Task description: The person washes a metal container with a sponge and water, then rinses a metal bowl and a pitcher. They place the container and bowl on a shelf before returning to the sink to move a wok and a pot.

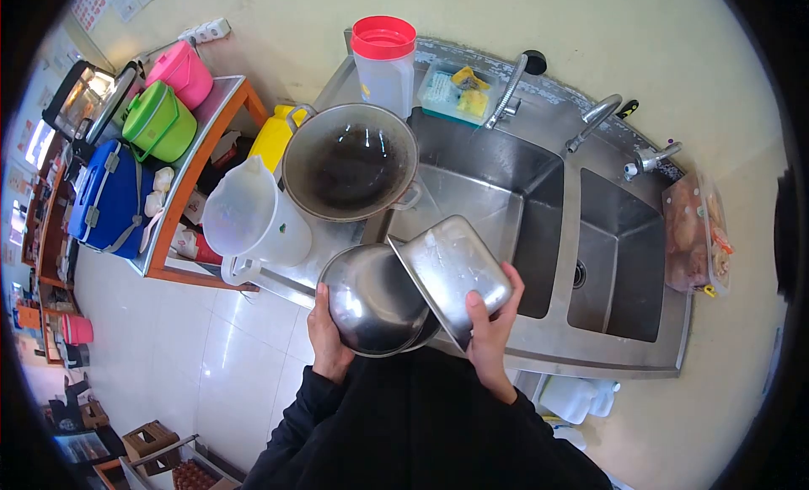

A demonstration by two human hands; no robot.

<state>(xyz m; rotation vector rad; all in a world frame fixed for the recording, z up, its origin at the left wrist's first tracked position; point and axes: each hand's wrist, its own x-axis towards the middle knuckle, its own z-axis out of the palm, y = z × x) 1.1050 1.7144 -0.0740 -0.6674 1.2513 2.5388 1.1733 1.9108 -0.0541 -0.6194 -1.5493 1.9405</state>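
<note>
The left hand is curled around the near left rim of a round, polished stainless-steel bowl, thumb on the rim, with the dark sleeve running down to the body. The right hand clamps the near corner of a rectangular stainless-steel tray with rounded corners, fingers wrapped over its edge. The tray is tilted and overlaps the right side of the bowl, touching it. Both items are held above the front edge of a double-basin stainless-steel sink, at its left basin.

Just beyond the bowl, on the drainboard, sits a large round metal pan with a dark, worn interior. A translucent plastic jug stands beside it at the left. Behind the pan stands a clear plastic container with a red lid. A small tray of yellow sponges lies against the wall, near two curved metal taps. A clear bag of food rests right of the sink.
</note>
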